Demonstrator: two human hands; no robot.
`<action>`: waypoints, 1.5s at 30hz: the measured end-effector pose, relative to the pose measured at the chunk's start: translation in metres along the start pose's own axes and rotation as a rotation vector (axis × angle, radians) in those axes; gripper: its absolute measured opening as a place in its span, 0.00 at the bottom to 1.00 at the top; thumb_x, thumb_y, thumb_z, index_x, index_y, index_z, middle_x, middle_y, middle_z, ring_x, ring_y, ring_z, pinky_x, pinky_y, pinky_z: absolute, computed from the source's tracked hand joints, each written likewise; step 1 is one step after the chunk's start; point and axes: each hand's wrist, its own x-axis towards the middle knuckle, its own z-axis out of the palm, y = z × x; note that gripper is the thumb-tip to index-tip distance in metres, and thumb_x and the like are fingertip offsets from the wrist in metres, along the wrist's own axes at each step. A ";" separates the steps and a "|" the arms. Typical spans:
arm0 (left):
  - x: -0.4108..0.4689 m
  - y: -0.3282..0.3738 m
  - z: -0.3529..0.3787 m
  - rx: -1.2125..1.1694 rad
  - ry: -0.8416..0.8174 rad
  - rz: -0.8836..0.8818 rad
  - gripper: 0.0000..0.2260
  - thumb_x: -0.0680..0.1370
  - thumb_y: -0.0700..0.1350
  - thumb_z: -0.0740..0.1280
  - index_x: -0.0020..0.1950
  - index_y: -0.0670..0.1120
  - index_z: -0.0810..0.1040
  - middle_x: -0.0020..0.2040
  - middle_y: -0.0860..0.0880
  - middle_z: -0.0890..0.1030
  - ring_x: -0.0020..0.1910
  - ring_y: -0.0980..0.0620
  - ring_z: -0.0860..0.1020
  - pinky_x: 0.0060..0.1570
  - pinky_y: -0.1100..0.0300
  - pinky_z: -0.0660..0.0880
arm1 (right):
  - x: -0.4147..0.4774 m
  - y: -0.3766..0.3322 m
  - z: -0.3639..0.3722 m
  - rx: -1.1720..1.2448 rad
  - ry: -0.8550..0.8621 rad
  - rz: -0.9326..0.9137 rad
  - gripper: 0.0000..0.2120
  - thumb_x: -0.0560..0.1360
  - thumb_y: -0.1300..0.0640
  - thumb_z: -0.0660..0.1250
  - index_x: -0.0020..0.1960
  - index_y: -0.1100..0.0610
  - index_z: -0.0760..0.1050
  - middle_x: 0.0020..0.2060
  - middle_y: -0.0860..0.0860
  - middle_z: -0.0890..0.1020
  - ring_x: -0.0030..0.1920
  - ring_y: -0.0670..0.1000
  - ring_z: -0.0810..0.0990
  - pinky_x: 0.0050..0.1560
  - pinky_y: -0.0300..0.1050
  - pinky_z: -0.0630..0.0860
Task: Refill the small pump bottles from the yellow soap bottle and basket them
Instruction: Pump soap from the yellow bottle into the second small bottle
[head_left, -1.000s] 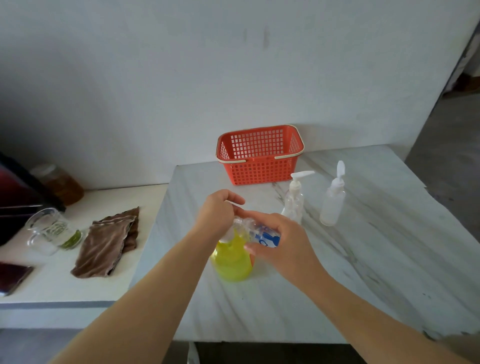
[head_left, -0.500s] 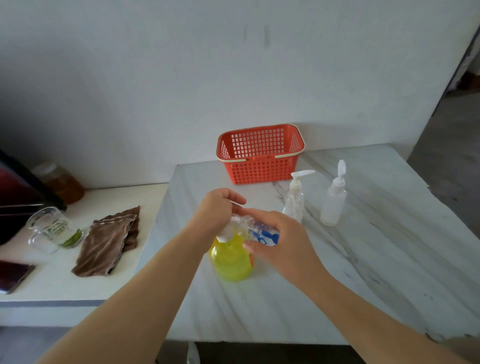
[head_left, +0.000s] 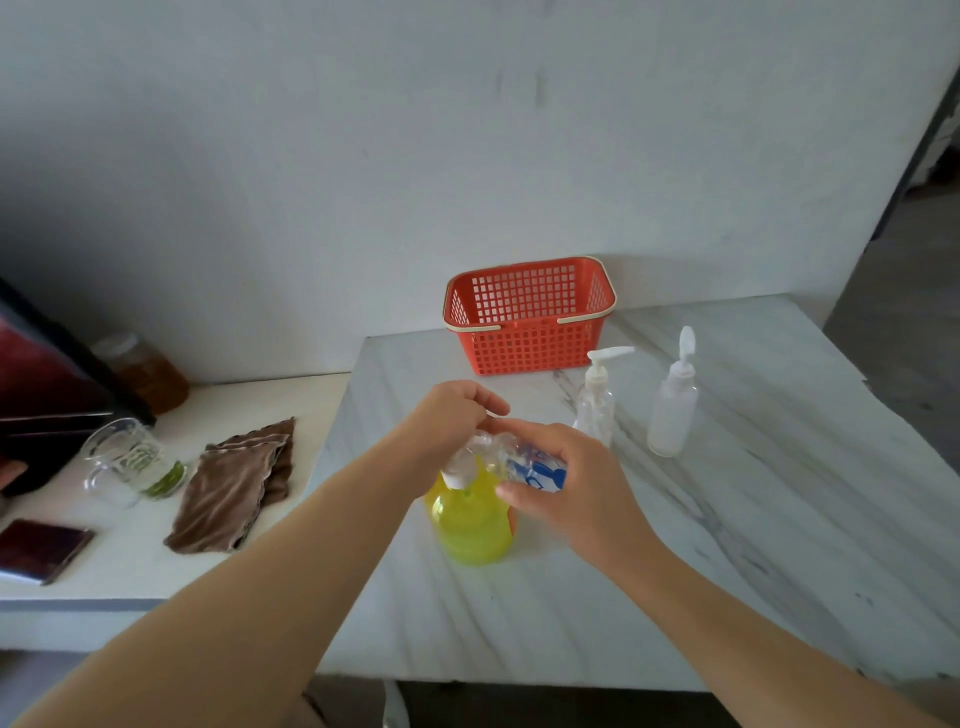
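Observation:
The yellow soap bottle (head_left: 470, 525) stands upright on the marble table (head_left: 727, 545), with a white cap showing at its top. Just above it, my right hand (head_left: 571, 488) grips a small clear bottle with a blue label (head_left: 535, 467), tipped on its side. My left hand (head_left: 452, 415) has its fingers curled round that bottle's neck end; the pump there is hidden. A clear pump bottle (head_left: 595, 405) and a frosted pump bottle (head_left: 672, 415) stand upright further right. The orange basket (head_left: 527, 332) sits by the wall, and I see nothing in it.
A lower white counter on the left carries a brown cloth (head_left: 234, 483), a glass measuring jug (head_left: 130, 462), a dark phone (head_left: 41, 548), an amber jar (head_left: 150, 371) and a dark red appliance (head_left: 41, 384). The table's front edge is close to me.
My left hand's fingers have shifted slightly at the small bottle's neck. Both hands stay over the yellow bottle and the other bottles have not moved.

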 end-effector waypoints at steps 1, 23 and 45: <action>0.000 0.001 -0.001 0.007 0.006 0.003 0.13 0.77 0.33 0.55 0.46 0.45 0.78 0.37 0.47 0.79 0.35 0.52 0.75 0.34 0.63 0.71 | 0.000 -0.001 0.000 0.000 -0.003 -0.004 0.25 0.66 0.55 0.73 0.61 0.41 0.77 0.48 0.44 0.82 0.50 0.43 0.80 0.52 0.36 0.75; 0.003 -0.001 -0.006 0.062 0.101 -0.009 0.15 0.77 0.32 0.55 0.39 0.46 0.76 0.36 0.49 0.79 0.34 0.54 0.75 0.32 0.64 0.69 | 0.001 -0.006 0.002 0.034 -0.060 0.011 0.25 0.67 0.56 0.74 0.63 0.44 0.76 0.51 0.43 0.83 0.52 0.39 0.81 0.53 0.29 0.74; 0.008 -0.004 -0.005 0.042 0.110 -0.002 0.15 0.75 0.31 0.53 0.40 0.45 0.77 0.36 0.48 0.80 0.37 0.50 0.76 0.44 0.57 0.75 | -0.001 -0.009 0.002 0.095 -0.021 0.047 0.20 0.67 0.61 0.76 0.56 0.49 0.77 0.47 0.42 0.83 0.48 0.40 0.81 0.49 0.32 0.76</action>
